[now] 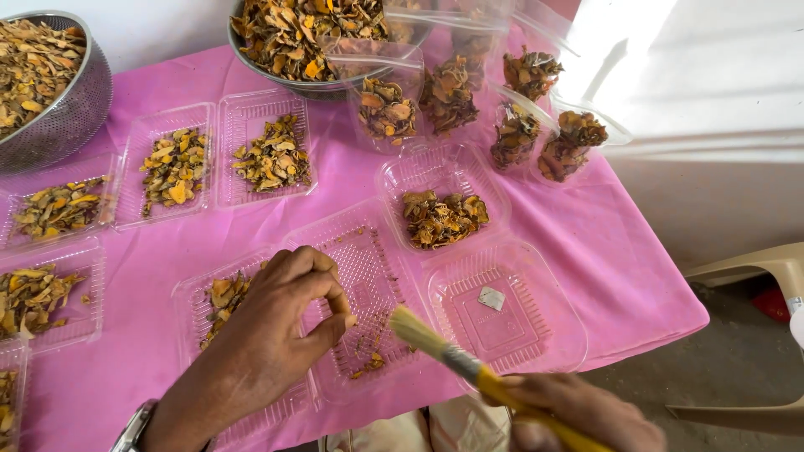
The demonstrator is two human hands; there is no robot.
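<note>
Yellow-handled paintbrush with a metal ferrule and pale bristles [452, 356], head view: right hand [586, 410] is closed around the handle at the bottom edge. Long axis runs diagonally, bristle tip pointing up-left, handle end down-right out of frame. Bristles sit over the near right part of the clear ribbed plastic tray [368, 293], just beside the left fingertips.

Left hand [280, 322] is over the same tray, thumb and forefinger pinched together; whether they hold a piece I cannot tell. Tray is nearly bare, a few orange-brown dried flakes [368, 364] at its near edge.

Just right of it: an empty clear square tray with a small grey tag [492, 299] inside. Behind that, another clear tray with dried flakes [442, 219]. More filled trays on the left, open clear tubs of flakes at the back, two metal bowls [75, 109] piled with flakes. All on a pink tablecloth [620, 268]. Beige plastic chair [770, 268] to the right.
</note>
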